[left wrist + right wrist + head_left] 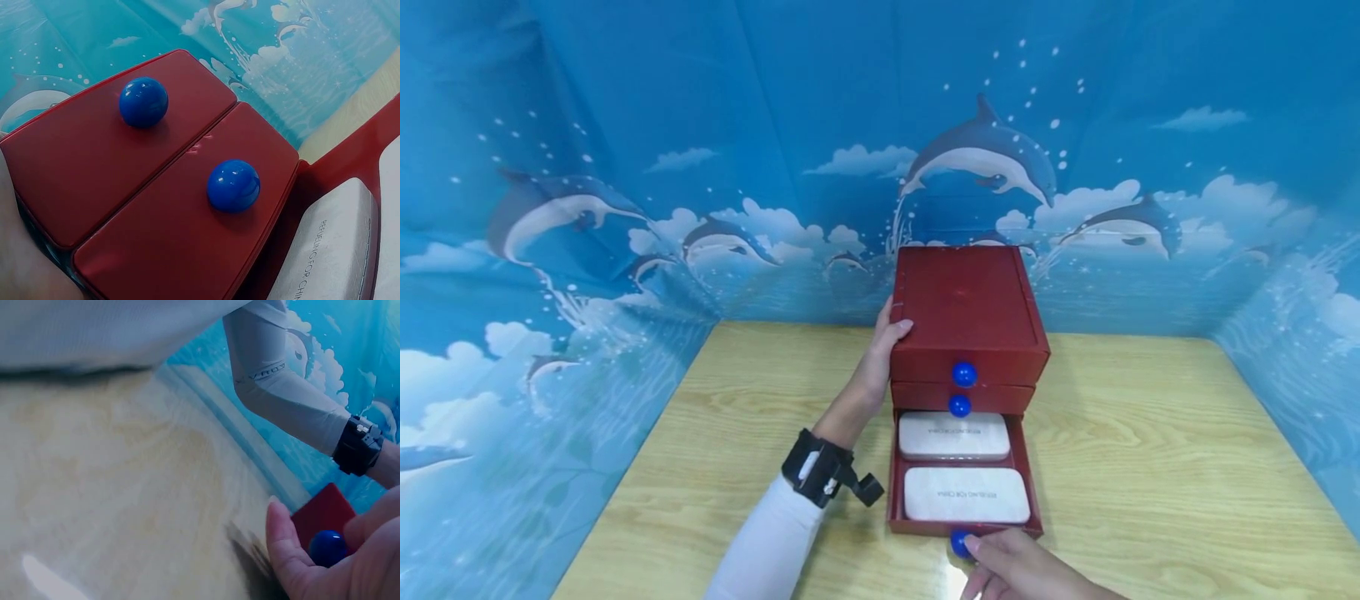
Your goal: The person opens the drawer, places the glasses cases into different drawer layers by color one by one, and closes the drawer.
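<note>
A red drawer box (966,300) stands on the table with its bottom drawer (898,512) pulled out. My left hand (880,358) holds the box's left side, thumb over the top edge. At the front of the pulled-out drawer, my right hand (1011,562) pinches the round blue knob (961,544); part of the fingers is hidden. Inside the drawer lie two white cases with printed lettering, a rear case (953,436) and a front case (966,495). Blue knobs on the closed top drawer (144,102) and middle drawer (233,185) show in the left wrist view.
The box rests on a light wood-grain table (1150,467). Behind it and along both sides hangs a blue curtain (820,100) printed with dolphins and clouds. A black strap (820,467) circles the left wrist over a white sleeve (767,542).
</note>
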Demonstrator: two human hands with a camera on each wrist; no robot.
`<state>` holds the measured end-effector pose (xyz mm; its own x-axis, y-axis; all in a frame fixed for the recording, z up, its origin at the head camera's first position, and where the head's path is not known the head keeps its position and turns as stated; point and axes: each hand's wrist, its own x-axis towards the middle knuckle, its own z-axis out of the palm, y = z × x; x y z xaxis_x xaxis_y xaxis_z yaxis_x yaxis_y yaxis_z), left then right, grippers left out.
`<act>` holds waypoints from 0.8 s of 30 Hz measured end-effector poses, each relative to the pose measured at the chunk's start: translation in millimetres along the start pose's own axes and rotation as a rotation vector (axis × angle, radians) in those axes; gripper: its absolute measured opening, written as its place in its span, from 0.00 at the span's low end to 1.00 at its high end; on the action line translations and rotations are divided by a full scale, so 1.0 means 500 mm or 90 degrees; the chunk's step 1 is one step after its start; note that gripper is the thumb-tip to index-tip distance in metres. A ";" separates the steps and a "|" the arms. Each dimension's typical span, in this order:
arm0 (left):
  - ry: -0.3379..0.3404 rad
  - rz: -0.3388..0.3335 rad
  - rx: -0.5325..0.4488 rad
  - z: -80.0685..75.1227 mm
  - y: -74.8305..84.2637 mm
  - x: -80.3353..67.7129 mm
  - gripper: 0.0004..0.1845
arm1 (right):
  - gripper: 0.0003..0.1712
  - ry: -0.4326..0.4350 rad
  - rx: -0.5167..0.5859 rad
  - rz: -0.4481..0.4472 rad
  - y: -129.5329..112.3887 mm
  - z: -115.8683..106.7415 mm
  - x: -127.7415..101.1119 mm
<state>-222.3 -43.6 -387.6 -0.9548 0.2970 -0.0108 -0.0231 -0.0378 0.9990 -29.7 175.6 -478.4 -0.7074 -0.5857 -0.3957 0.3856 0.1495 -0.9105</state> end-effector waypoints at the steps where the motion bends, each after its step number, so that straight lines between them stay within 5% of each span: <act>1: 0.000 -0.002 0.000 0.000 0.000 -0.001 0.42 | 0.35 -0.009 0.024 0.007 0.003 0.000 0.002; 9: 0.003 -0.010 -0.001 0.000 0.004 0.001 0.43 | 0.32 -0.049 0.117 -0.021 0.019 0.004 0.018; 24: -0.007 -0.009 -0.012 -0.004 0.002 0.002 0.43 | 0.22 -0.057 0.152 0.017 -0.004 0.011 0.024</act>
<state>-223.8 -45.1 -386.5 -0.9511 0.3080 -0.0250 -0.0428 -0.0511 0.9978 -36.0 164.0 -480.6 -0.6444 -0.6536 -0.3969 0.5396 -0.0209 -0.8417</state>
